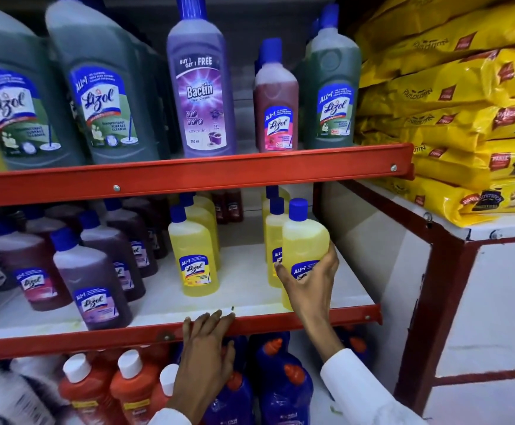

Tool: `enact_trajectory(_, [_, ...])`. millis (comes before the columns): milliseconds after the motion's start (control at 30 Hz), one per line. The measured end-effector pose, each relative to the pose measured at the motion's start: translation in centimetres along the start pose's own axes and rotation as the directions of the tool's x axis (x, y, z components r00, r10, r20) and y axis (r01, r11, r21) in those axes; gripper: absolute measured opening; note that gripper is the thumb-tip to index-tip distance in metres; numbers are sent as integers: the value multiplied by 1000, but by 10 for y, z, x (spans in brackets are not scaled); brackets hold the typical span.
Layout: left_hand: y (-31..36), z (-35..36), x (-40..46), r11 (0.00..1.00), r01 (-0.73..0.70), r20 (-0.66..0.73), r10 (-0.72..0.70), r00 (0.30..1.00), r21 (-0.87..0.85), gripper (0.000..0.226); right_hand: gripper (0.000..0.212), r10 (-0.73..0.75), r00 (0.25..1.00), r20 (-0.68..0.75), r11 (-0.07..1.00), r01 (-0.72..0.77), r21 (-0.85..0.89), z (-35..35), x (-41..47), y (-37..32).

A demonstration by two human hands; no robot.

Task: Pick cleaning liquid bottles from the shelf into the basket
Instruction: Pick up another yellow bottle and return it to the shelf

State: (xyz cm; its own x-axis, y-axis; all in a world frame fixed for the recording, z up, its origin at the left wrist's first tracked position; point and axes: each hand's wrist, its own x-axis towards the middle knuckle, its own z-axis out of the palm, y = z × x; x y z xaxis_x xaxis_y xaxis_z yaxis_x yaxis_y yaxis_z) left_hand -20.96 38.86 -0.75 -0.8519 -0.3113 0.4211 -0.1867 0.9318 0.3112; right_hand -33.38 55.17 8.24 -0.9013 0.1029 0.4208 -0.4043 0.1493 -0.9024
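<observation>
right hand (306,279) grips upright yellow bottle (304,240) at shelf front | left hand (208,342) open on shelf edge (97,340); basket unseen

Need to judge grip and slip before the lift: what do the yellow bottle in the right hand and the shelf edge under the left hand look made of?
Yellow bottle: translucent, smooth plastic, since the liquid shows through; glossy printed label. Shelf edge: probably red-painted metal, given the flat strip, screws and dull sheen.

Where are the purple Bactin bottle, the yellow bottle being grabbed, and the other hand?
Bactin bottle (199,96): head view, front label.
Yellow bottle (305,237): head view, upper body.
Left hand (208,342): head view, back of hand.
</observation>
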Motion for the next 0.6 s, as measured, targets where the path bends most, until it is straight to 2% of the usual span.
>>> enact_trajectory(467, [1, 2, 1, 1000, 12, -7, -12, 1000, -1, 53, 101, -11, 997, 81, 999, 14, -34, 23, 2, 27])
enact_trajectory(600, [2, 0, 0, 1000, 5, 1, -5, 1000, 5, 54, 106, -13, 995, 97, 997, 20, -79, 22, 2, 25])
